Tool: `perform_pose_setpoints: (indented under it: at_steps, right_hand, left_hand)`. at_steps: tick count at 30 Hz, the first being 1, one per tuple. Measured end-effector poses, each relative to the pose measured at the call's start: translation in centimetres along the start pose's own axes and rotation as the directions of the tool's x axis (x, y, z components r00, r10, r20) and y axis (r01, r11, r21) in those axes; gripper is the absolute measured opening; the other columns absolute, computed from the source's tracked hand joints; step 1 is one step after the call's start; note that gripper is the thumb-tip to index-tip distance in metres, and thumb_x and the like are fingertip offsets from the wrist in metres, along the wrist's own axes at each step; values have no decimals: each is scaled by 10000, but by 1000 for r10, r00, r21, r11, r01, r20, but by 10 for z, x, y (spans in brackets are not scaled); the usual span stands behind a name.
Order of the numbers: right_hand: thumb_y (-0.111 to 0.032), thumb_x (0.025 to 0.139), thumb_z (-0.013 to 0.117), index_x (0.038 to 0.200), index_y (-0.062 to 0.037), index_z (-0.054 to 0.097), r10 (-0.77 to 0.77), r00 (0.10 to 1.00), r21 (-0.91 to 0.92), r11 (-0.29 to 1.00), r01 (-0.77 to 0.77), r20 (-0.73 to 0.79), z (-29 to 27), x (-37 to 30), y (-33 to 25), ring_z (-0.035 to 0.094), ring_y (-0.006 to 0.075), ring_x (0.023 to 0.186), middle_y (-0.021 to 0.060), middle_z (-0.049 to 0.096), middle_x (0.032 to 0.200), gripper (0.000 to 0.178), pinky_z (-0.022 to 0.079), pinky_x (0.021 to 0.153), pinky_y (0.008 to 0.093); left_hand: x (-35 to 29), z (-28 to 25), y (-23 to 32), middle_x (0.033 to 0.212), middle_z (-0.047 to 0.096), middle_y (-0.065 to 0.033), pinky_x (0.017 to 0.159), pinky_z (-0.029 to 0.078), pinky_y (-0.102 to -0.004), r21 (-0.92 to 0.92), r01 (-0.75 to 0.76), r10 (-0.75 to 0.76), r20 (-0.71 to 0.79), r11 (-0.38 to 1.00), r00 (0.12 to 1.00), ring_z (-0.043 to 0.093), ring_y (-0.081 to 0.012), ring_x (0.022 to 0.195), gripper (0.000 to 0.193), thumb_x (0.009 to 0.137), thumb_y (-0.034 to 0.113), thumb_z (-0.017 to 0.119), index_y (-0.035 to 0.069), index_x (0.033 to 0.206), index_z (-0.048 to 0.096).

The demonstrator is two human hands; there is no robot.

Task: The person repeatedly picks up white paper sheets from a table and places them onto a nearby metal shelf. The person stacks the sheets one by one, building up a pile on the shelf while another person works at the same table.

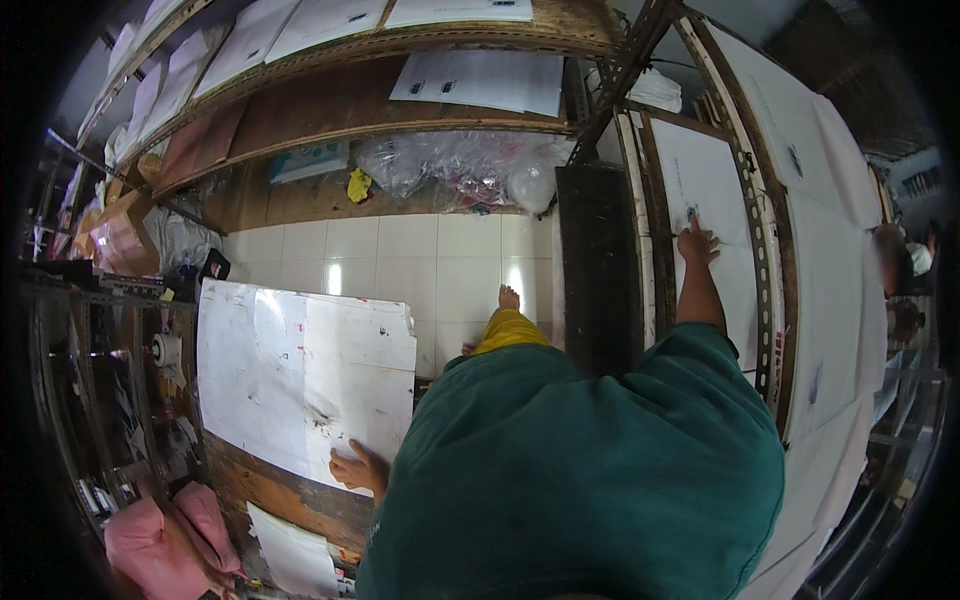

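My left hand point(360, 466) lies on the near right part of a large white board point(352, 375) with dark smudges. Its fingers are apart, and it holds nothing. The board covers most of a worn wooden table at my left. Out to the right, my right hand point(699, 243) reaches over a stack of white sheets point(712, 170) on a rack shelf. The index finger points onto a small dark printed mark near the middle of the top sheet, while the other fingers spread. Nothing is visible in this hand.
Shelves ahead carry more white sheets point(480, 80), with clear plastic bags point(450, 168) below. A dark upright panel point(600, 270) stands left of the right rack. Cardboard boxes point(128, 232) sit far left, a pink bundle point(150, 545) near left. Another person point(890, 260) appears at the right edge.
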State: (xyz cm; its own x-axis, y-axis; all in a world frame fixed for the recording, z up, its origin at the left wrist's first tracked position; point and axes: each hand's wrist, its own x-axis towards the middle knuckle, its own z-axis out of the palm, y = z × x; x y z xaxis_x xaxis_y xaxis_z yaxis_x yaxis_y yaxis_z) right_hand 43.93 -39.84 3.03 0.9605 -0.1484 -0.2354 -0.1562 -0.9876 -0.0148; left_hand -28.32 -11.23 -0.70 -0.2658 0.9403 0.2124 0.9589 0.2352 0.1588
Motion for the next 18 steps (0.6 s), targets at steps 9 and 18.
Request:
perform_pose_setpoints:
  at_steps: [9,18]
  right_hand:
    - [-395,889,471,1229,-117,471,-581,806,-555,710,434,-113,69,103,9,437,355,1106,173,468,1218,439,334,964,475]
    - [-105,860,558,1253,20,465,-938,243,467,106,878,-245,72,-162,-169,559,284,962,186,567,1118,422,431,877,363]
  left_hand:
    - [1,21,-30,1187,473,-223,915,321,-506,-49,-42,36,-109,998,993,411,-384,1132,608,769,430,630,28,1205,500]
    - [-7,-14,-20,1126,477,-147,922,270,-450,-252,53,-86,-123,966,989,403,-302,1109,594,757,491,613,87,1185,532]
